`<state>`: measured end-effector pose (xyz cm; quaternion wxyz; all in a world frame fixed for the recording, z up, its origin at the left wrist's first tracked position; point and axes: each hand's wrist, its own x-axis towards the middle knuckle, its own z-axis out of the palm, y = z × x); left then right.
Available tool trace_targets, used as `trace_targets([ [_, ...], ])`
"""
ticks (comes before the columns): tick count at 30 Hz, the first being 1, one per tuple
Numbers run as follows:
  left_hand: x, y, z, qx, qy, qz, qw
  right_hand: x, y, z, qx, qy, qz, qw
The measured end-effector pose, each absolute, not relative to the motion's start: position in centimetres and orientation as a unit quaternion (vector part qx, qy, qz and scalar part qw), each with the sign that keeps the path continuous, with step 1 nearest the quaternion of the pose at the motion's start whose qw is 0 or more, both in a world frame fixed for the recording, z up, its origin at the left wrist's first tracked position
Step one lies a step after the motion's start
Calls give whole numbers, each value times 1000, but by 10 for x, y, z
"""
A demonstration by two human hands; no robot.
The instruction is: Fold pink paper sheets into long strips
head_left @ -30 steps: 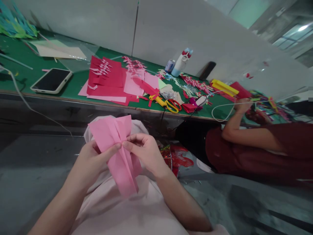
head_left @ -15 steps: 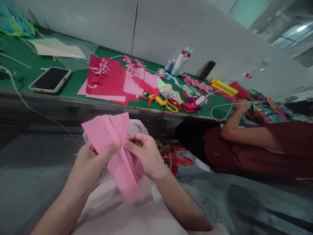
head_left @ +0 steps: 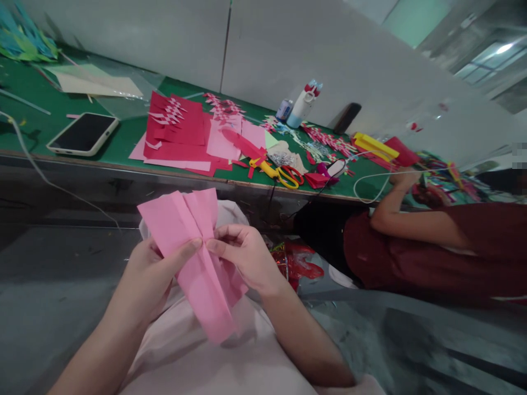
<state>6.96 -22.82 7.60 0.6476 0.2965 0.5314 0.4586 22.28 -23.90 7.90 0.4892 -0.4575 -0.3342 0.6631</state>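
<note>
Left hand and right hand pinch pink paper tightly at lower centre, seemingly gathering pleats, which calls for even pressure.

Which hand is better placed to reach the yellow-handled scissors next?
Probably the right hand: it looks nearer the scissors, though it and the left hand both pinch the pink paper.

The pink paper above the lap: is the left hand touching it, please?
Touching. The head view shows it: the thumb of the left hand lies on the folded pink paper.
</note>
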Motion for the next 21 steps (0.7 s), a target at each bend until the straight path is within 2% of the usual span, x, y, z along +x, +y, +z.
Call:
trace_targets([
  [8, 69, -227, 77, 297, 532, 454, 650, 218, -241, 69, -432, -328, 648, 535],
  [16, 68, -226, 80, 293, 547, 438, 651, 226, -240, 74, -458, -344, 675, 465],
  [21, 67, -224, 80, 300, 539, 433, 657, 225, -241, 76, -464, -367, 648, 479],
])
